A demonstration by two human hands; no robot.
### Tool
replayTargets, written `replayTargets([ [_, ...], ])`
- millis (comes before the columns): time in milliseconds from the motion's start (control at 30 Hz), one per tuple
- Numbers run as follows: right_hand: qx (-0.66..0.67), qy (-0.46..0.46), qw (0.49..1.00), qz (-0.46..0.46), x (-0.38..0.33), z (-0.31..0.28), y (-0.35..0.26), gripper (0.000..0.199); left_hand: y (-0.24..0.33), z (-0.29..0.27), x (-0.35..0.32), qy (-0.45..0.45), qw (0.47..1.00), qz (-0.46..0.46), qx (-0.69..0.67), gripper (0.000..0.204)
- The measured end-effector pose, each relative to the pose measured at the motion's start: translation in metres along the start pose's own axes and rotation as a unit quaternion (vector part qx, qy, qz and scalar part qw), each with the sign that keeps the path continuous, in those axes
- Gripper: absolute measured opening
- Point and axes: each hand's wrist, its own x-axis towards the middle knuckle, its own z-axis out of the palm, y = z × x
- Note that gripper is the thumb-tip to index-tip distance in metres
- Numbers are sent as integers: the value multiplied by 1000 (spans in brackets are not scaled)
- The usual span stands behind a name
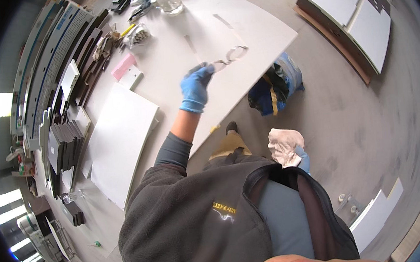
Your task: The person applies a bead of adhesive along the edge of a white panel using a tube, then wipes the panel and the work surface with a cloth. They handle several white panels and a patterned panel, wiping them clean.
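My left hand [196, 88], in a blue glove with a dark grey palm, reaches over the white table [255, 21]. Its fingers are closed on a thin, curved greyish thing [235, 53] with a loop at the far end; motion smears it, so I cannot make out its kind. Low on my right side, my right hand [303, 159], also blue-gloved, grips a crumpled pale pink-white cloth [285, 146]. The cloth and my jacket hide part of that hand. Two short greyish strips lie on the tabletop beyond my left hand.
At the table's far end stand a glass jar [168, 3], a bag of small parts [137, 36] and assorted tools. White panels [121, 135] and stacked boards [62, 141] are on the left. An open bag [272, 91] sits below the table's right edge. More panels [342, 4] rest at the far right.
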Motion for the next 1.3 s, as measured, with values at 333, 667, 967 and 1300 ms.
replayTargets([
  [333, -13, 112, 991, 66, 140, 96, 16, 62, 182, -192, 264, 137, 983, 108, -51, 15],
  [667, -62, 199, 977, 51, 192, 140, 24, 55, 239, -238, 384, 240, 970, 29, 22, 16],
  [967, -87, 228, 967, 73, 221, 151, 32, 59, 281, -238, 394, 215, 966, 45, -134, 18],
  [1300, -95, 230, 967, 58, 232, 163, 35, 57, 307, -141, 549, 221, 936, 60, -267, 18],
])
